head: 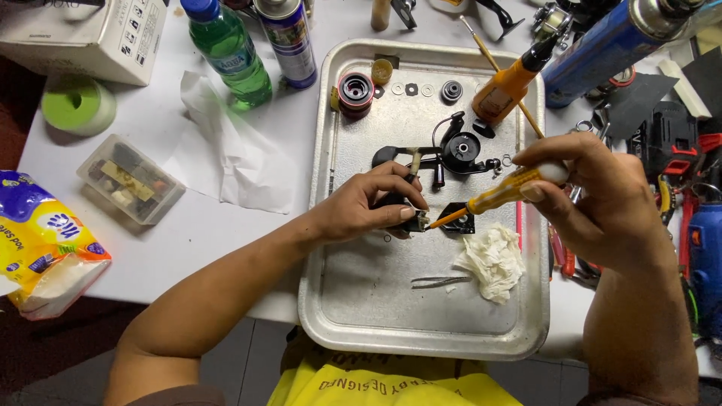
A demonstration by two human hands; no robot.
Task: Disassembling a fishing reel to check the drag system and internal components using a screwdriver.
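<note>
White counter (188,233) carried a dented aluminium tray (376,301); mid-tray, the left hand (368,207) pinched a small black reel part (406,219), while right-hand (594,203) fingers gripped a yellow-handled screwdriver (500,194) against it. A slipping tip could probably scatter the loose washers (412,89) near the tray's far edge.

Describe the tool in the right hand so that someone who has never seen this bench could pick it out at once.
Start at the metal tray in the middle of the white table. Above its right half, the right hand holds a slim screwdriver with a yellow-orange handle, its tip at the small dark part pinched in the left hand. The orange bottle behind is stubbier, with a black nozzle.
</note>
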